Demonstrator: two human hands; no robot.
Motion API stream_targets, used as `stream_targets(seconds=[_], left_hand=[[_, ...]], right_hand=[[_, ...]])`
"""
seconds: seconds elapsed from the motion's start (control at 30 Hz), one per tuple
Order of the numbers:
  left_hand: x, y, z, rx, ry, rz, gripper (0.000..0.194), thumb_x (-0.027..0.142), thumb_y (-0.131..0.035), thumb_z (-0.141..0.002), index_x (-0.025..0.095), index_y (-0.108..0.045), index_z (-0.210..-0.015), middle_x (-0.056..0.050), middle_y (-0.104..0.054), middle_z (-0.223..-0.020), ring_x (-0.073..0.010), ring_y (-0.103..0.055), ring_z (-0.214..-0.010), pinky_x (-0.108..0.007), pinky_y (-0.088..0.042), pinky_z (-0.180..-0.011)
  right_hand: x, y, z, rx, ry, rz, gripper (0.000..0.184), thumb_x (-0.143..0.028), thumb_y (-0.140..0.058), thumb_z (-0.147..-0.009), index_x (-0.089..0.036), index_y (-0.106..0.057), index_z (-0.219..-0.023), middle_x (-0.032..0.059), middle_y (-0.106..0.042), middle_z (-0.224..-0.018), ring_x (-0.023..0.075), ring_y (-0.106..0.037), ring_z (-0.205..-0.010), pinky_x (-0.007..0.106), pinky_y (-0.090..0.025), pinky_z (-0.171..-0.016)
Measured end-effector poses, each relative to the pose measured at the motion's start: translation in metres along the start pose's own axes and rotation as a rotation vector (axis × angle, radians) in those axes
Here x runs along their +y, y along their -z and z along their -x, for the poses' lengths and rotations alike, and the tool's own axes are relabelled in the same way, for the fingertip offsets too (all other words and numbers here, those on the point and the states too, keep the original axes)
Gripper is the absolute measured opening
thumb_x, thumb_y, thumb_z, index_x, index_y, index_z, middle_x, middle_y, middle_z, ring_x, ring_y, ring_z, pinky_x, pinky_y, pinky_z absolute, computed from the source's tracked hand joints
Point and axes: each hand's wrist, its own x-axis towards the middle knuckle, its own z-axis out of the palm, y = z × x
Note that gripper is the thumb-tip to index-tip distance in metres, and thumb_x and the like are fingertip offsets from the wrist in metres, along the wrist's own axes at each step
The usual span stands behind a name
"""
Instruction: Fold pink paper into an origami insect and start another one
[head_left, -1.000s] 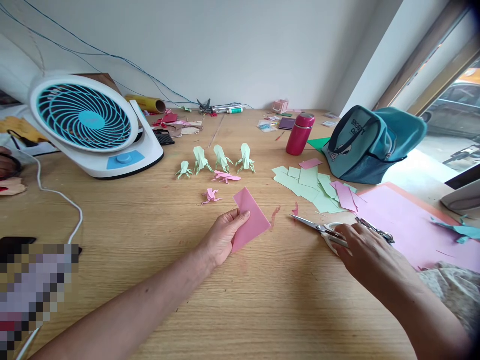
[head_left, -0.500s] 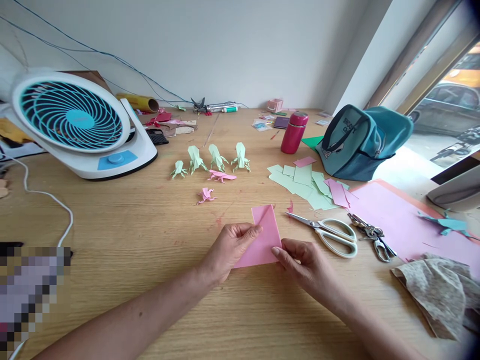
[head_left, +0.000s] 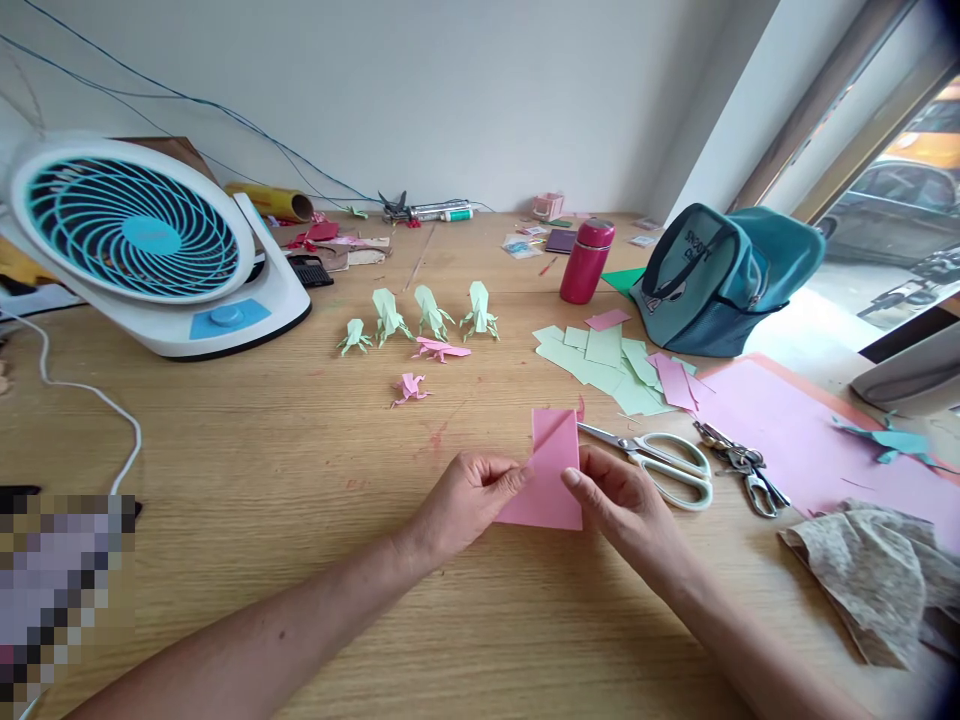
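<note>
Paper, pink, straight-edged, diagonally creased, pinched by left fingers and right fingers

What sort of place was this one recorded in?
Probably an indoor paper-craft worktable, though whether in a home or a shop I can't tell: it shows in the hand-held pink paper, the green folded figures and the white-handled scissors.

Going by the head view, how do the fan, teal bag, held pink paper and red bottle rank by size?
1. Fan
2. Teal bag
3. Pink paper
4. Red bottle, though it stands farther back than the paper
</note>
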Motion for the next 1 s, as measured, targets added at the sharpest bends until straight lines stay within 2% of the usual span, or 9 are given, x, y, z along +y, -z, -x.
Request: stream_targets(seconds=[0.1,0.23,0.37,0.47,0.57,0.67,0.8,0.9,1.0], left_hand=[[0.002,-0.004,0.003,-0.080,0.018,-0.018,0.051,0.054,-0.062,-0.083,0.016,-0.048,-0.053,0.003,-0.034,-0.060,-0.0099,-0.031,-0.057,-0.023,-0.026,-0.053],[0.000,-0.008,0.005,-0.139,0.069,-0.010,0.051,0.057,-0.064,-0.080,0.016,-0.053,-0.052,0.002,-0.041,-0.060,-0.0109,-0.038,-0.056,-0.022,-0.037,-0.051],[-0.002,-0.006,0.004,-0.200,0.126,-0.040,0.045,0.056,-0.061,-0.083,0.016,-0.069,-0.063,-0.003,-0.061,-0.066,-0.0125,-0.051,-0.058,-0.022,-0.043,-0.054],[0.004,0.004,0.005,-0.282,0.175,-0.103,0.038,0.051,-0.060,-0.086,0.018,-0.077,-0.078,-0.006,-0.070,-0.076,-0.0135,-0.057,-0.062,-0.020,-0.042,-0.053],[0.017,0.018,0.006,-0.340,0.225,-0.277,0.028,0.042,-0.066,-0.081,0.019,-0.078,-0.071,-0.002,-0.066,-0.062,-0.0113,-0.050,-0.052,-0.020,-0.031,-0.045],[0.028,0.027,0.005,-0.385,0.211,-0.302,0.020,0.037,-0.067,-0.081,0.020,-0.078,-0.084,-0.003,-0.072,-0.078,-0.0144,-0.060,-0.063,-0.020,-0.037,-0.052],[0.026,0.016,0.002,-0.207,0.109,-0.108,0.032,0.038,-0.076,-0.075,0.019,-0.075,-0.101,-0.008,-0.073,-0.099,-0.0210,-0.065,-0.086,-0.025,-0.046,-0.071],[0.014,0.000,0.002,-0.226,0.093,0.158,0.034,0.042,-0.077,-0.075,0.018,-0.075,-0.099,-0.007,-0.072,-0.092,-0.0201,-0.064,-0.083,-0.027,-0.046,-0.073],[0.005,-0.007,0.003,-0.146,0.164,0.307,0.033,0.042,-0.078,-0.075,0.017,-0.075,-0.097,-0.005,-0.072,-0.089,-0.0185,-0.064,-0.083,-0.027,-0.046,-0.074]], right_hand=[[0.000,0.002,-0.001,0.059,-0.031,-0.135,0.038,-0.057,-0.064,-0.083,-0.019,-0.062,-0.078,0.0010,-0.058,-0.069,0.0159,-0.051,-0.064,0.027,-0.042,-0.058],[0.006,0.008,-0.002,0.193,-0.030,-0.234,0.036,-0.051,-0.071,-0.080,-0.019,-0.063,-0.066,-0.0003,-0.057,-0.063,0.0133,-0.048,-0.059,0.025,-0.039,-0.054],[0.010,0.016,-0.004,0.360,-0.009,-0.275,0.030,-0.048,-0.073,-0.080,-0.019,-0.067,-0.071,0.0002,-0.059,-0.065,0.0129,-0.047,-0.058,0.024,-0.039,-0.052],[0.009,0.023,-0.005,0.442,0.014,-0.251,0.032,-0.051,-0.071,-0.080,-0.019,-0.066,-0.073,0.0014,-0.060,-0.066,0.0134,-0.048,-0.056,0.025,-0.039,-0.049],[0.006,0.027,-0.004,0.483,0.044,-0.198,0.035,-0.053,-0.067,-0.082,-0.019,-0.064,-0.073,0.0022,-0.058,-0.066,0.0132,-0.046,-0.055,0.025,-0.038,-0.049],[0.003,0.021,-0.002,0.435,0.057,-0.155,0.037,-0.052,-0.067,-0.083,-0.019,-0.060,-0.067,0.0001,-0.053,-0.062,0.0124,-0.042,-0.054,0.024,-0.035,-0.048],[0.000,-0.002,0.004,0.263,0.109,-0.063,0.037,-0.049,-0.063,-0.087,-0.019,-0.061,-0.065,0.0000,-0.051,-0.066,0.0137,-0.043,-0.060,0.026,-0.037,-0.054],[-0.003,-0.016,0.008,0.206,0.244,0.121,0.036,-0.042,-0.060,-0.091,-0.019,-0.060,-0.063,-0.0001,-0.047,-0.067,0.0154,-0.045,-0.066,0.028,-0.039,-0.061],[-0.007,-0.009,0.008,0.157,0.346,0.345,0.027,-0.037,-0.054,-0.095,-0.021,-0.059,-0.073,0.0003,-0.051,-0.070,0.0161,-0.049,-0.067,0.028,-0.041,-0.062]])
